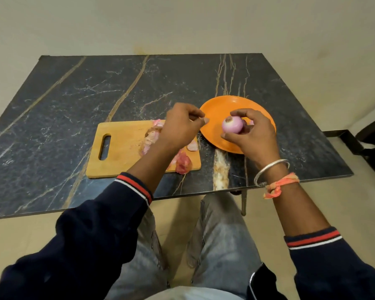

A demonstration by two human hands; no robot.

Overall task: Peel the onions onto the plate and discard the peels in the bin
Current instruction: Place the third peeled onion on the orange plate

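While the right hand [250, 135] holds the onion [233, 124] above the plate [221, 107], the left hand [180, 126] hangs just beside it, right of the frame's centre.
Onion: peeled, pale purple and glossy, one trimmed end turned up. It is gripped between the right thumb and curled fingers and does not touch the plate.
Right hand: fingers curled round the onion; a metal bangle [271, 169] and an orange thread [279, 185] sit on the wrist.
Left hand: fingers curled, thumb and forefinger tips pressed together at the plate's left rim. Whether a scrap of skin lies between them cannot be told.
Plate: orange, round, on the table [74, 94] at centre right, just beside the board's right end.
Cutting board [121, 152]: wooden, with a slot handle at its left end, lying at mid-frame.
Peels [183, 163]: pink and reddish skins on the board's right half, partly hidden by the left forearm — one reddish piece overhangs the near edge.
Table: dark marble-patterned top with gold veins, set against a pale wall.
Lower frame: dark blue sleeves [85, 234] with red-and-white cuffs; grey jeans [221, 245].
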